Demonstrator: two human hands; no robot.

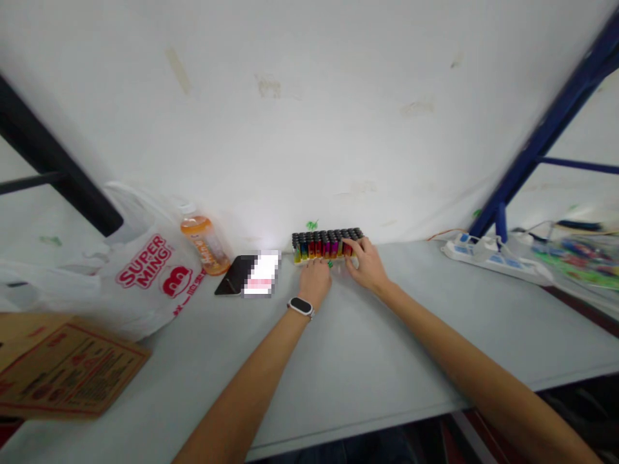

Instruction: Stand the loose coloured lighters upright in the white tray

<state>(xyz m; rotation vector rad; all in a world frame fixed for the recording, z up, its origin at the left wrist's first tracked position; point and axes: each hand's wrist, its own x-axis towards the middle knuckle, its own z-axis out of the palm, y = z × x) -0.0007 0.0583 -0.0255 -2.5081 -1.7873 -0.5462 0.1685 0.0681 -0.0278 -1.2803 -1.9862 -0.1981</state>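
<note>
Against the wall stands a shallow tray of lighters (326,245), several upright rows in yellow, red, purple and other colours with black tops. My left hand (315,280), with a smart band (300,306) on its wrist, has its bent fingers at the tray's low front edge; the fingertips are partly hidden. My right hand (365,261) is at the tray's right end. Its index finger and thumb close around a lighter in the front row there, largely covered by the fingers. A small green item (330,264) shows between the hands, too small to name.
On the left are a phone (235,274) with a lit, blurred-out patch beside it, an orange drink bottle (206,238), a white plastic bag (155,270) and a cardboard box (72,367). A power strip (496,258) lies right, beside a blue metal post (532,145).
</note>
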